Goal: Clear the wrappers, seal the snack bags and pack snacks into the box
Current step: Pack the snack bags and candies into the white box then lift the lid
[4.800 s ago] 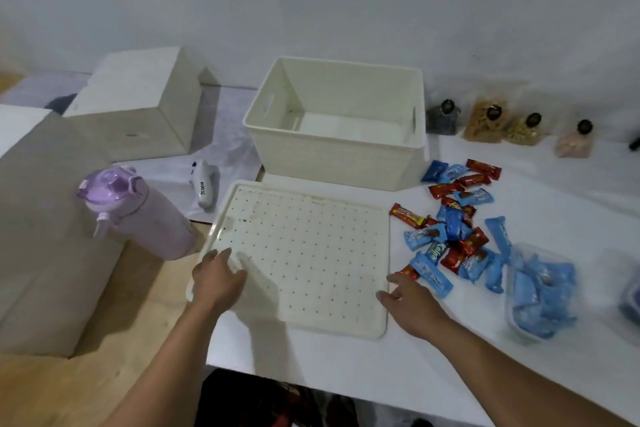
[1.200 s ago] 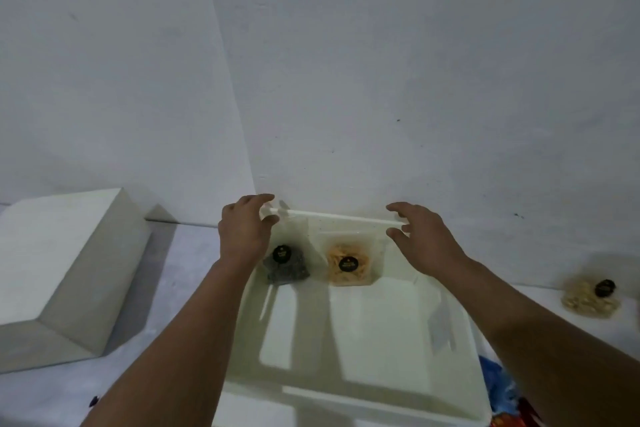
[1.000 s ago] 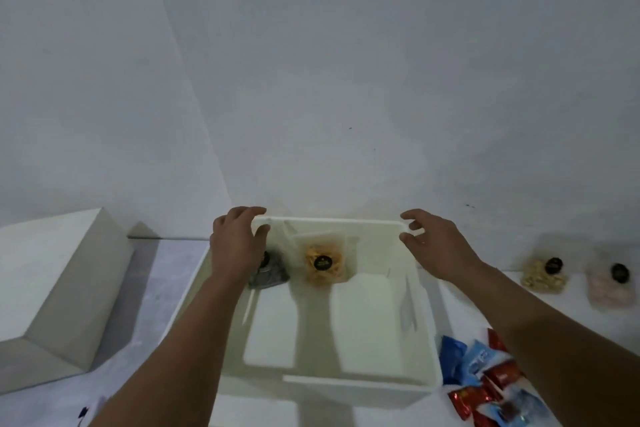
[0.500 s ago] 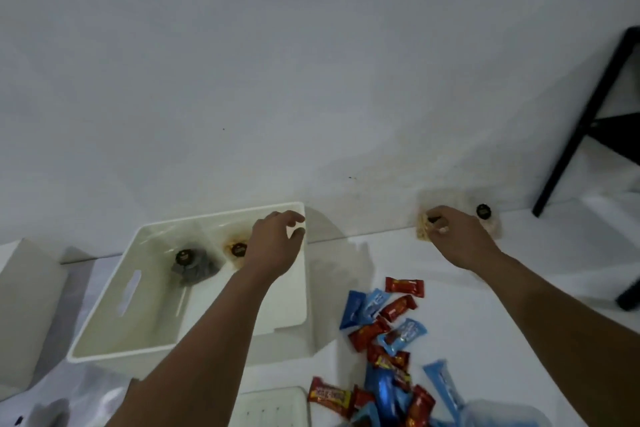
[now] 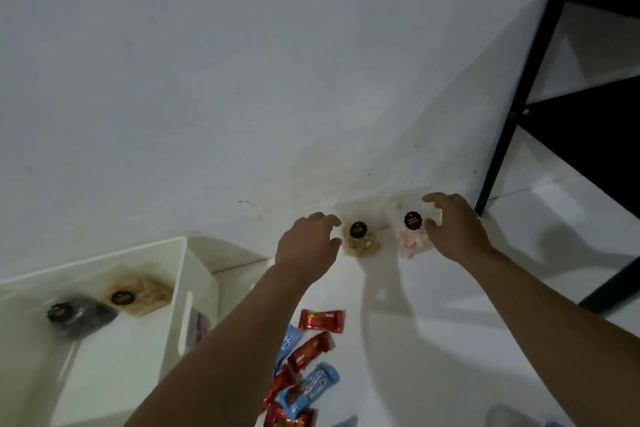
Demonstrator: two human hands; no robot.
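Both hands reach, fingers apart and holding nothing, for the bags against the wall: left hand (image 5: 308,248) beside the nut bag (image 5: 360,242), right hand (image 5: 457,230) at the marshmallow bag (image 5: 412,239); pinch each gently, then carry both into the box (image 5: 180,288).

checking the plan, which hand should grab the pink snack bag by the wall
Right. The right hand is open beside the pink snack bag, its fingers curving round it; the left hand sits by the tan bag.
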